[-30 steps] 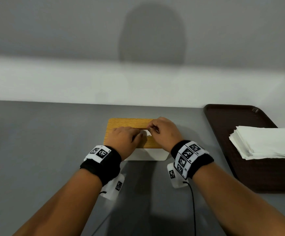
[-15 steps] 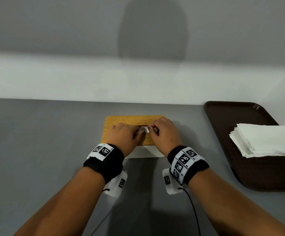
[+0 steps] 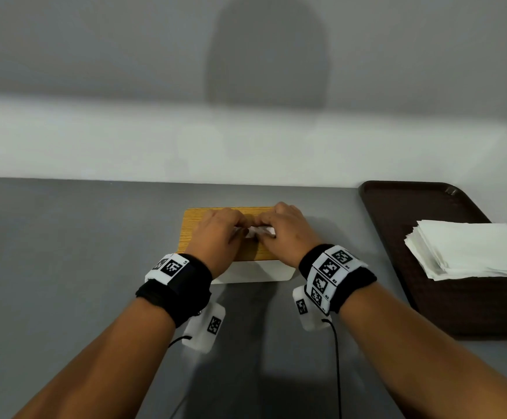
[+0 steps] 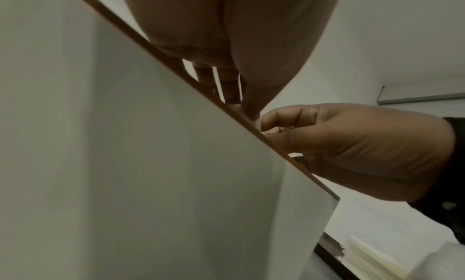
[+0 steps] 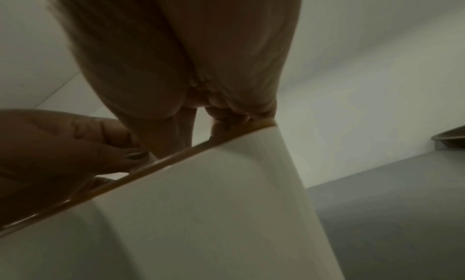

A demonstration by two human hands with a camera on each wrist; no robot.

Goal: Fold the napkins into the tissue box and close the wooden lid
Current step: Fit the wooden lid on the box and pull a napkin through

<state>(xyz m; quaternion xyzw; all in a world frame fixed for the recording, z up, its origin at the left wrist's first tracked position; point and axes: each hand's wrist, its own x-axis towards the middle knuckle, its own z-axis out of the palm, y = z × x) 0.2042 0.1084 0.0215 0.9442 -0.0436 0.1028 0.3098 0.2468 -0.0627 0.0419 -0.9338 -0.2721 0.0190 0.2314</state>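
The white tissue box [image 3: 255, 272] stands mid-table with its wooden lid [image 3: 191, 234] lying flat on top. A small piece of white napkin [image 3: 261, 230] sticks up from the middle of the lid. My left hand [image 3: 240, 229] and right hand [image 3: 264, 228] rest on the lid, fingers curled and meeting at that napkin, pinching it from both sides. In the left wrist view my left thumb [image 4: 249, 109] touches the white bit at the lid edge [image 4: 176, 65]. The right wrist view shows the box wall [image 5: 201, 204] under my right hand [image 5: 188, 45]. The slot itself is hidden by my fingers.
A dark brown tray [image 3: 397, 207] lies at the right with a stack of white napkins [image 3: 470, 249] on it. The grey table ends at a white wall close behind the box. Wrist camera cables hang below my wrists.
My hands have drawn closer together over the middle of the lid. A little more white napkin shows between my fingertips than before.
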